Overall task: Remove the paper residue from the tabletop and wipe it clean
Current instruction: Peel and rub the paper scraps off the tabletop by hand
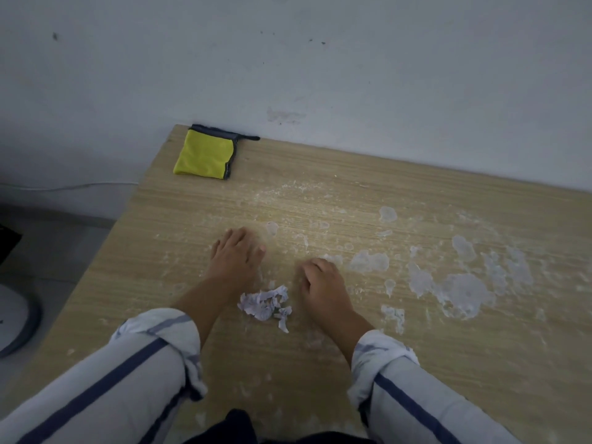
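Observation:
A light wooden tabletop [320,193] carries whitish stuck paper residue [461,290], mostly on its right half. A small heap of torn paper scraps [266,304] lies between my two wrists. My left hand [237,254] rests flat on the wood with its fingers straight, just left of the heap. My right hand [320,283] has its fingers curled down, fingertips against the table beside a residue patch [368,261]; I see nothing held in it. A folded yellow cloth [205,155] with a dark edge lies at the far left corner, apart from both hands.
A pale wall [320,75] runs along the table's far edge. The table's left edge [96,261] drops to the floor, where a white cable [64,187] and a round white and grey object [16,322] sit. Fine residue specks dot the middle of the table.

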A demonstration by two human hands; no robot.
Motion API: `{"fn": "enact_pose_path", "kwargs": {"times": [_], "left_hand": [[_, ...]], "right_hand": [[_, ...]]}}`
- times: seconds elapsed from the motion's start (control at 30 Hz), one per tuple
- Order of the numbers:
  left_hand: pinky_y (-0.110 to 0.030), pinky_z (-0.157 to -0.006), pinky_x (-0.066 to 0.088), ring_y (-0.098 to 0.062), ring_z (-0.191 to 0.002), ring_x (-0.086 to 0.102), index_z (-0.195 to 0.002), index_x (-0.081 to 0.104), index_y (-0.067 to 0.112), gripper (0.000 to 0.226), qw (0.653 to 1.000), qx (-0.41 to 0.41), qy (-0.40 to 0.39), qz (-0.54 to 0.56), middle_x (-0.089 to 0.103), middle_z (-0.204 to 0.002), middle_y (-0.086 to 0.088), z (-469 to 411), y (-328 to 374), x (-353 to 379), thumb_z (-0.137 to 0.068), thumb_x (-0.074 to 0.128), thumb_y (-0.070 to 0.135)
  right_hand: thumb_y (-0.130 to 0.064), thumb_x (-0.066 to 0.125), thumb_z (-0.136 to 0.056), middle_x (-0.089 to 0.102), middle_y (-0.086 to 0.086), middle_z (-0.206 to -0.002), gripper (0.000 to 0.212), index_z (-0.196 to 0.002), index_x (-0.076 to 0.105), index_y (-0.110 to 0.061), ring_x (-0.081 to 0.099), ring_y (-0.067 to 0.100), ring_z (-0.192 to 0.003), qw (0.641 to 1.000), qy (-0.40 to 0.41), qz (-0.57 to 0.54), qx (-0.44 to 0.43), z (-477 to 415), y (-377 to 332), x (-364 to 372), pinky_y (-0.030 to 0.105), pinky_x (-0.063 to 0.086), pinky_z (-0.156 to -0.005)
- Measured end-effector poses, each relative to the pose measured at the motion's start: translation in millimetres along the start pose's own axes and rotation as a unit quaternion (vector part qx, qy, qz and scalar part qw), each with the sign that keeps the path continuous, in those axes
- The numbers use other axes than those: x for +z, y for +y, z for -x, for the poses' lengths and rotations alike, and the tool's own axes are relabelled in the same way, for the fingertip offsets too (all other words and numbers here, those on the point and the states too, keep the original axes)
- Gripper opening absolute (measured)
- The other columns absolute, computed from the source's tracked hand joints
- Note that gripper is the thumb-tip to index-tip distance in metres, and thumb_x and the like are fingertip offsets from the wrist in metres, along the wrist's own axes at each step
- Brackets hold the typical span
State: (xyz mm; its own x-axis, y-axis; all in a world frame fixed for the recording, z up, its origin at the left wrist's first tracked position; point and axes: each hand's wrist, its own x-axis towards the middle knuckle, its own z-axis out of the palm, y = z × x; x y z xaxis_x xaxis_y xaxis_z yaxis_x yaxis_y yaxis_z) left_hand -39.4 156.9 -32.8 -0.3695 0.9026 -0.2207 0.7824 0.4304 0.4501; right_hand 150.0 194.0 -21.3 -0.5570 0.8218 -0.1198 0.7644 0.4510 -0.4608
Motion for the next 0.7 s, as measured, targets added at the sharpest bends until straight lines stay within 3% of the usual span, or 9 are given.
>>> {"fn": "enact_pose_path", "kwargs": {"times": [0.33,0.53,0.7], "left_hand": [[-0.038,-0.118,-0.001,-0.019,-0.146,-0.001,-0.149,0.017,0.017,0.057,0.997,-0.017,0.053,-0.05,0.011,-0.158,0.001,-32.1,-7.8,4.6,-0.098,0.025,0.04],[-0.042,-0.118,-0.001,-0.021,-0.146,-0.002,-0.149,0.015,0.023,0.056,0.995,-0.012,0.057,-0.083,0.007,-0.159,-0.001,-37.3,-7.3,8.7,-0.097,0.02,0.042],[-0.043,-0.117,-0.001,-0.021,-0.146,-0.003,-0.148,0.017,0.03,0.051,0.995,-0.007,0.055,-0.086,0.005,-0.159,0.0,-37.1,-6.8,6.9,-0.098,0.019,0.043]], "right_hand": [[-0.021,0.039,-0.095,0.041,0.006,-0.139,0.041,-0.135,0.043,-0.013,0.031,0.025,-0.129,0.999,-0.022,0.034,-0.032,-83.9,-17.2,-4.6,0.04,0.025,-0.108],[-0.035,0.043,-0.093,0.022,0.006,-0.151,0.054,-0.14,0.031,-0.013,0.019,0.028,-0.136,0.996,-0.039,0.077,0.038,-128.3,-26.2,-6.3,0.045,0.019,-0.109],[-0.032,0.041,-0.094,0.024,0.002,-0.15,0.043,-0.135,0.041,-0.023,0.017,0.025,-0.136,0.998,-0.012,0.055,0.029,-127.4,-23.6,5.6,0.046,0.016,-0.108]]}}
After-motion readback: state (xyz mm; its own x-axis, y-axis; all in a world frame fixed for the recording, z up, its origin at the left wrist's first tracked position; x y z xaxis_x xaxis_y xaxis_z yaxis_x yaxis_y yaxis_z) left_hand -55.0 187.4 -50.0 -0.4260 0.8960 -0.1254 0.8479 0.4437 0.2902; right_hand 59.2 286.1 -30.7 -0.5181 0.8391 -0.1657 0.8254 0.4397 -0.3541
